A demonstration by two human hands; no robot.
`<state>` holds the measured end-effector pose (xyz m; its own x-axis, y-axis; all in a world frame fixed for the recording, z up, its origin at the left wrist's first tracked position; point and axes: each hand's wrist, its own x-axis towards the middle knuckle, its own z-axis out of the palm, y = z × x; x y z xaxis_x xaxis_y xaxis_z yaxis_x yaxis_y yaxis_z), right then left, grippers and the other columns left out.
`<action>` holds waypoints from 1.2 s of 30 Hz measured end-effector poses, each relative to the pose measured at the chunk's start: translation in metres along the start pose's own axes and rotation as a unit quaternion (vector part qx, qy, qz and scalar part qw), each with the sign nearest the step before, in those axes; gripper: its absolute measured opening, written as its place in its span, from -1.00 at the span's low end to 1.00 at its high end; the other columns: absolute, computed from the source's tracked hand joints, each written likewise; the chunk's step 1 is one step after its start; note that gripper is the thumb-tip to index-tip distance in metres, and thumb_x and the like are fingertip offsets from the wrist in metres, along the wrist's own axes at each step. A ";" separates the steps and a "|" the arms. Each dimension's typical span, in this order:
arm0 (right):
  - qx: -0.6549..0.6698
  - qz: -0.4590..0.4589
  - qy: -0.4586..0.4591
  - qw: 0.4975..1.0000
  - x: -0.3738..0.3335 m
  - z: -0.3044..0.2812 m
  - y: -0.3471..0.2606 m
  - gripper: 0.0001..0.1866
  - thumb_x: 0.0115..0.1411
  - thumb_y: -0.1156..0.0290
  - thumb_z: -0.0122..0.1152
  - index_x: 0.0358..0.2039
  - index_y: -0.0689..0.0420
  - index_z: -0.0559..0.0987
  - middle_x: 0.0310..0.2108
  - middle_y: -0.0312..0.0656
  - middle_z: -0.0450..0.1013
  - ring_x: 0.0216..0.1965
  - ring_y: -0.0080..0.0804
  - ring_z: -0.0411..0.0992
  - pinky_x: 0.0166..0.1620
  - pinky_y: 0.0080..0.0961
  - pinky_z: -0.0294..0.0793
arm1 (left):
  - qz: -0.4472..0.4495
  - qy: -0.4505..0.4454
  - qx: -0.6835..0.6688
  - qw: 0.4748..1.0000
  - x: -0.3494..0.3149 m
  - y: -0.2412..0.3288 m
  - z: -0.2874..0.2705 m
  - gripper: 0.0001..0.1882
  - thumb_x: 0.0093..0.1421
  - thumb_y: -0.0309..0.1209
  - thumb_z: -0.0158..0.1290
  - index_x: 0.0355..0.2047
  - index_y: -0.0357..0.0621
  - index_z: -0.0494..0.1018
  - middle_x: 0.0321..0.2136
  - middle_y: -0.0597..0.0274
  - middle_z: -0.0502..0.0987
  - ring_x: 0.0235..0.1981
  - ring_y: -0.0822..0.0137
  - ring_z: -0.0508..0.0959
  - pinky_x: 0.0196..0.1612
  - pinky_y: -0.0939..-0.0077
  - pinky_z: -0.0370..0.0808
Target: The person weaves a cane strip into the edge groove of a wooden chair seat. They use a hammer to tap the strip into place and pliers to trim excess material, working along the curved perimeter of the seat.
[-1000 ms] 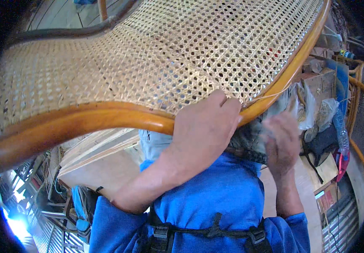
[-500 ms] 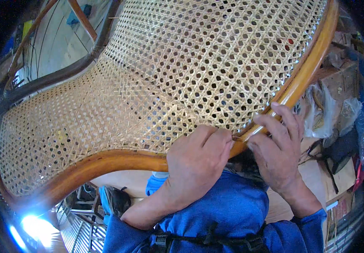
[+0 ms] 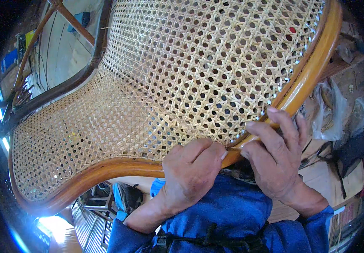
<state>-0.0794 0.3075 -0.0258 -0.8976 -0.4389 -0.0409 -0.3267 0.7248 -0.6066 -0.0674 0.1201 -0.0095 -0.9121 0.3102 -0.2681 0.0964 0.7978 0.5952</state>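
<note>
Lower-left glare: the area beneath the panel's left corner is washed out, and detail there is lost.
Dark pole: the far side of the panel is bordered by it; its upper end is cut off.
Cane panel: spread across the left and middle, before the blue top; its upper part is cut off by the picture edge.
Varnished rim: the panel's near edge is followed by it, curving up to the right.
Left hand: laid over the rim, its fingers together and clamped down on it; the fingertips are hidden.
Strand: stretched thinly between the hands at the panel's edge; its ends cannot be made out.
Step in hand: the panel's edge, it is judged, is being finished with the strand.
Next move: a steady left hold and a fine right-hand pinch seem called for.
Right hand: fingers apart, tips at the rim; whether the strand is pinched by the thumb cannot be told.
Plastic bag: crumpled beyond the right hand; its contents are unclear.
</note>
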 end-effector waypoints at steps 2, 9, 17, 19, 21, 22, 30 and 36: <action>-0.030 0.009 0.020 0.999 0.008 0.003 -0.001 -0.88 -0.15 0.39 0.14 -0.52 0.07 0.47 -0.12 -0.29 0.38 0.04 -0.15 0.25 0.07 0.03 0.03 | 0.007 0.010 0.009 1.000 0.000 0.000 0.002 -0.84 -0.11 -0.46 0.16 -0.46 -0.04 0.46 -0.53 0.35 0.46 -0.55 0.39 0.47 -0.58 0.50 0.34; 0.045 0.043 0.089 0.994 0.008 -0.011 -0.016 -0.78 -0.15 0.54 0.23 -0.41 0.11 0.47 -0.12 -0.15 0.36 -0.01 -0.10 0.25 -0.02 -0.21 0.21 | -0.026 0.014 -0.044 0.999 -0.003 0.001 0.005 -0.87 -0.05 -0.57 0.13 -0.43 -0.19 0.47 -0.49 0.09 0.49 -0.48 0.13 0.52 -0.44 0.38 0.47; 0.004 0.035 -0.144 0.989 -0.064 0.014 -0.066 -0.71 -0.03 0.37 0.11 -0.23 0.08 0.50 -0.34 -0.21 0.39 -0.28 -0.21 0.33 -0.23 -0.29 0.33 | 0.027 -0.004 -0.060 0.998 -0.010 -0.015 -0.012 -0.83 0.12 -0.43 0.02 -0.27 -0.19 0.47 -0.37 0.07 0.50 -0.33 0.16 0.52 -0.27 0.43 0.46; -0.055 0.047 -0.125 0.990 -0.068 0.023 -0.067 -0.70 -0.02 0.37 0.07 -0.21 0.07 0.49 -0.35 -0.20 0.39 -0.29 -0.20 0.32 -0.25 -0.29 0.32 | -0.013 0.081 -0.126 0.989 -0.014 -0.024 -0.011 -0.79 0.15 -0.41 -0.01 -0.22 -0.21 0.47 -0.36 0.11 0.52 -0.37 0.31 0.52 -0.25 0.51 0.44; -0.100 0.062 -0.125 0.985 -0.071 0.029 -0.059 -0.71 -0.01 0.40 0.04 -0.21 0.07 0.49 -0.35 -0.17 0.39 -0.28 -0.20 0.32 -0.25 -0.29 0.32 | -0.073 0.159 -0.225 0.958 -0.017 -0.021 -0.018 -0.76 0.17 -0.37 -0.04 -0.21 -0.24 0.47 -0.38 0.08 0.52 -0.43 0.32 0.51 -0.29 0.49 0.44; -0.090 0.059 -0.144 0.984 -0.072 0.026 -0.061 -0.71 0.01 0.36 0.07 -0.22 0.11 0.48 -0.36 -0.15 0.40 -0.27 -0.16 0.35 -0.24 -0.26 0.34 | -0.086 0.169 -0.269 0.944 -0.017 -0.020 -0.022 -0.76 0.16 -0.37 -0.02 -0.22 -0.25 0.47 -0.39 0.13 0.52 -0.42 0.37 0.49 -0.29 0.53 0.43; 0.047 0.192 -0.254 0.947 -0.120 -0.053 -0.064 -0.70 0.03 0.30 0.12 -0.25 0.21 0.46 -0.46 -0.02 0.40 -0.37 -0.04 0.40 -0.29 -0.29 0.38 | 0.029 0.111 -0.213 0.970 0.005 -0.018 -0.016 -0.73 0.04 -0.29 0.03 -0.31 -0.19 0.50 -0.42 0.04 0.55 -0.36 0.10 0.55 -0.24 0.33 0.45; 0.149 0.307 -0.176 0.923 -0.141 -0.045 -0.075 -0.73 0.13 0.26 0.06 -0.32 0.23 0.43 -0.60 -0.05 0.36 -0.52 -0.19 0.42 -0.43 -0.34 0.35 | 0.146 -0.104 0.025 0.983 0.065 0.009 0.005 -0.74 -0.13 -0.31 0.09 -0.44 -0.20 0.52 -0.48 -0.04 0.53 -0.41 0.01 0.54 -0.36 0.17 0.44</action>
<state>0.0580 0.3394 0.0614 -0.7180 -0.1775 -0.6731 0.3547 0.7387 -0.5732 -0.1239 0.1499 -0.0254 -0.7416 0.6247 -0.2445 0.3654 0.6818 0.6338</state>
